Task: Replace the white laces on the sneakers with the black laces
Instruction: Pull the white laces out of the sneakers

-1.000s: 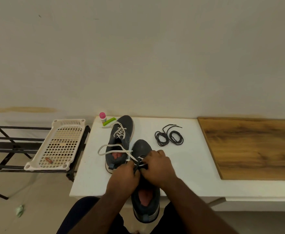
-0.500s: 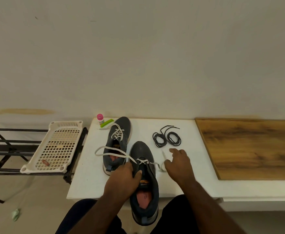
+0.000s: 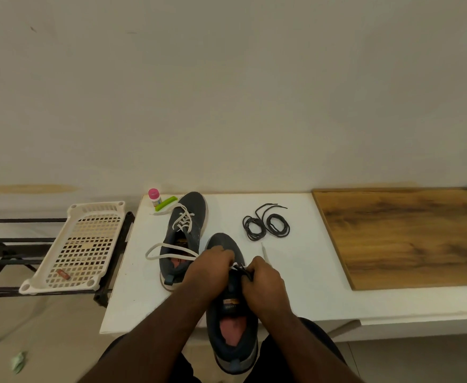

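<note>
Since the earlier frame, the right hand [image 3: 265,283] has returned from the worktop [image 3: 304,275] beside the shoe to the lacing area of the near sneaker [image 3: 231,319], and both hands now meet over its eyelets. The left hand [image 3: 208,268] covers the left side of the lacing; its fingers [image 3: 221,254] are curled downward and appear to pinch the white lace [image 3: 171,251], though the grip point itself is hidden beneath the knuckles. The right hand's fingers are curled tightly and pinch a dark section at the eyelet row, with a short white lace segment visible between the two hands. One free end of the white lace lies on the worktop just right of the shoe's toe; a long loop extends left, across the far sneaker [image 3: 185,236].

The near sneaker lies with its toe on the worktop and its heel overhanging the front edge, above the person's lap. The far sneaker sits just beside it to the left, fully on the worktop, with its own white lace in the eyelets and untied. The black laces [image 3: 265,226] lie in two coils on the worktop, apart from both shoes and untouched.

A wooden board [image 3: 403,236] rests on the worktop's right portion. A pink-capped bottle [image 3: 154,197] and a green stick [image 3: 166,203] stand near the far left corner. A white perforated tray [image 3: 80,244] sits on a black rack [image 3: 5,244] to the left.
</note>
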